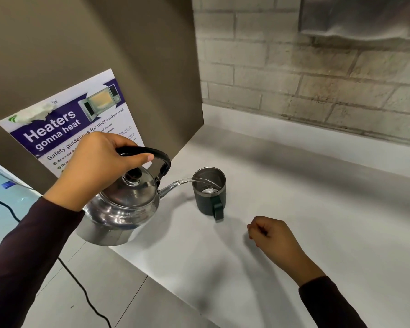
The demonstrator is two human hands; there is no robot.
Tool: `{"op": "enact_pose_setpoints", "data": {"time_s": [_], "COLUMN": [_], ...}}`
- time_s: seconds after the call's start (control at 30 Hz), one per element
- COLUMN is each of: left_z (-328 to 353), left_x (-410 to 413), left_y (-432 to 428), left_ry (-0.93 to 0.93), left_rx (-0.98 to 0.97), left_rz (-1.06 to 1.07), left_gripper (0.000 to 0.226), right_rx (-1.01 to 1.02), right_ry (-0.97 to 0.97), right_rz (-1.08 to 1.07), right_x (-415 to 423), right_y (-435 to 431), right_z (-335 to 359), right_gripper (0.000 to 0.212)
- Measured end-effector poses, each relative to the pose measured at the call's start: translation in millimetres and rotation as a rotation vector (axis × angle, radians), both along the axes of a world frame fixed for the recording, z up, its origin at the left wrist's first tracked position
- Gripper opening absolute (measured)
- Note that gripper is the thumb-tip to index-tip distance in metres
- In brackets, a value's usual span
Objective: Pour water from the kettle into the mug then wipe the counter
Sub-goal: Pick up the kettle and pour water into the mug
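Observation:
My left hand (pixel 97 166) grips the black handle of a shiny steel kettle (pixel 118 209), held tilted above the counter's left edge. A clear stream of water runs from its spout into a dark mug (pixel 210 200) with a steel inside, standing upright on the white counter (pixel 317 233), handle toward me. Some water lies in the mug's bottom. My right hand (pixel 272 237) rests curled in a loose fist on the counter, right of and nearer than the mug, holding nothing.
A brown panel with a microwave safety poster (pixel 64 129) stands at the left. A grey brick wall (pixel 317 67) runs behind the counter. A black cable (pixel 81 287) trails over the tiled floor below the counter's left edge.

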State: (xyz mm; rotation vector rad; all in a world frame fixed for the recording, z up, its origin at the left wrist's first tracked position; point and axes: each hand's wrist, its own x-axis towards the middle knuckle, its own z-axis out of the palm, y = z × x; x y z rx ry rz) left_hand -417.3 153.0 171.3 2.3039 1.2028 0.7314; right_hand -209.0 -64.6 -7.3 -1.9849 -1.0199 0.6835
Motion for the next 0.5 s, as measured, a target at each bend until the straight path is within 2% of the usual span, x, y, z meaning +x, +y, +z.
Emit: {"op": "enact_pose_setpoints", "data": {"time_s": [0.17, 0.33, 0.5], "left_z": [-4.9, -7.8, -7.1], "left_x": [-0.6, -0.9, 1.9], "left_y": [2.5, 5.1, 6.1], "left_ry": [0.039, 0.084, 0.090], "left_rx": [0.008, 0.011, 0.016], "left_rz": [-0.004, 0.026, 0.006], "left_gripper": [0.012, 0.020, 0.019], "right_rx": [0.006, 0.004, 0.004], "right_ry": [0.024, -0.001, -0.008], "right_rz": [0.016, 0.022, 0.023], "right_x": [-3.5, -5.5, -7.2], "right_y": [4.2, 6.1, 6.8], "right_z": [-0.5, -2.1, -2.6], "right_gripper": [0.027, 0.027, 0.028]}}
